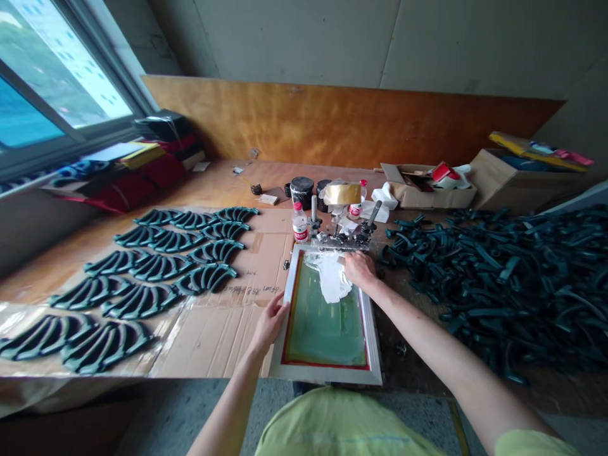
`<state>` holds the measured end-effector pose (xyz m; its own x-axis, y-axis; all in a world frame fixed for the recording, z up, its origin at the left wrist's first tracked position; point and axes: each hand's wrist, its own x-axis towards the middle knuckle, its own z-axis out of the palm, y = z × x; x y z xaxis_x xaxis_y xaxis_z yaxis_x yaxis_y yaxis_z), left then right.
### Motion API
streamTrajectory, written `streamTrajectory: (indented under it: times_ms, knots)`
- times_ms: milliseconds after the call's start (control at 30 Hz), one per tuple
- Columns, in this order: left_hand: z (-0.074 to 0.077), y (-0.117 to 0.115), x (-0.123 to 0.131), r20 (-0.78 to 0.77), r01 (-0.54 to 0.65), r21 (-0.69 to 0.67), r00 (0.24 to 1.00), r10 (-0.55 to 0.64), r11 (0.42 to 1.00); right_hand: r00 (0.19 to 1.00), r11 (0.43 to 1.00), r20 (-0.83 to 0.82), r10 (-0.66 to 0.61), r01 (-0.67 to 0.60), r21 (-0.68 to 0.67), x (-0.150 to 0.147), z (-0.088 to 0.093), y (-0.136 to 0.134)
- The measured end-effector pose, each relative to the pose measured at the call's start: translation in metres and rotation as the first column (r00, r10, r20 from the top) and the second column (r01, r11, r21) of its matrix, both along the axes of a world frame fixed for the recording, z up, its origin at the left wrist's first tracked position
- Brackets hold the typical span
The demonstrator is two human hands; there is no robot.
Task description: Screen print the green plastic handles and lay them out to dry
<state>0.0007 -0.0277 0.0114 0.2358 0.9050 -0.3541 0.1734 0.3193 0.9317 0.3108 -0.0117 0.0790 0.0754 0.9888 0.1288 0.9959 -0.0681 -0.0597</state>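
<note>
A screen-printing frame (375, 335) with green mesh and a pale rim lies before me at the table's front edge. White ink (335, 278) is spread thickly over the upper mesh. My left hand (272, 320) grips the frame's left rim. At the upper right of the mesh, my right hand (360, 267) is closed beside the ink; what its fingers hold is hidden. Just beyond the frame stands a metal clamp fixture (339, 240) with upright rods and black knobs.
Dark green fan-shaped parts (161, 266) lie in rows on cardboard (209, 335) at left. A heap of similar-coloured parts (498, 278) covers the right side. Behind the fixture are a bottle (299, 223), a black tub (302, 192) and a tape roll (342, 194). An open carton (427, 197) stands farther right.
</note>
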Motion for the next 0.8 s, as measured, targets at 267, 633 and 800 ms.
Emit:
streamTrajectory:
  times_ms: [267, 633, 800]
  knots:
    - [0.005, -0.001, -0.001, -0.046, 0.026, 0.015, 0.999, -0.025, 1.0, 0.858, 0.856, -0.056, 0.511, -0.513, -0.058, -0.011, 0.015, -0.055]
    - [0.007, -0.003, 0.004, 0.011, -0.047, -0.002, 0.999, 0.047, 0.999, 0.89, 0.893, -0.071, 0.451, -0.45, 0.025, -0.012, 0.007, -0.052]
    - [0.014, -0.005, 0.006, 0.045, -0.06, -0.016, 0.997, 0.061, 0.998, 0.831, 0.85, -0.184, 0.524, -0.523, 0.058, 0.0, 0.014, -0.059]
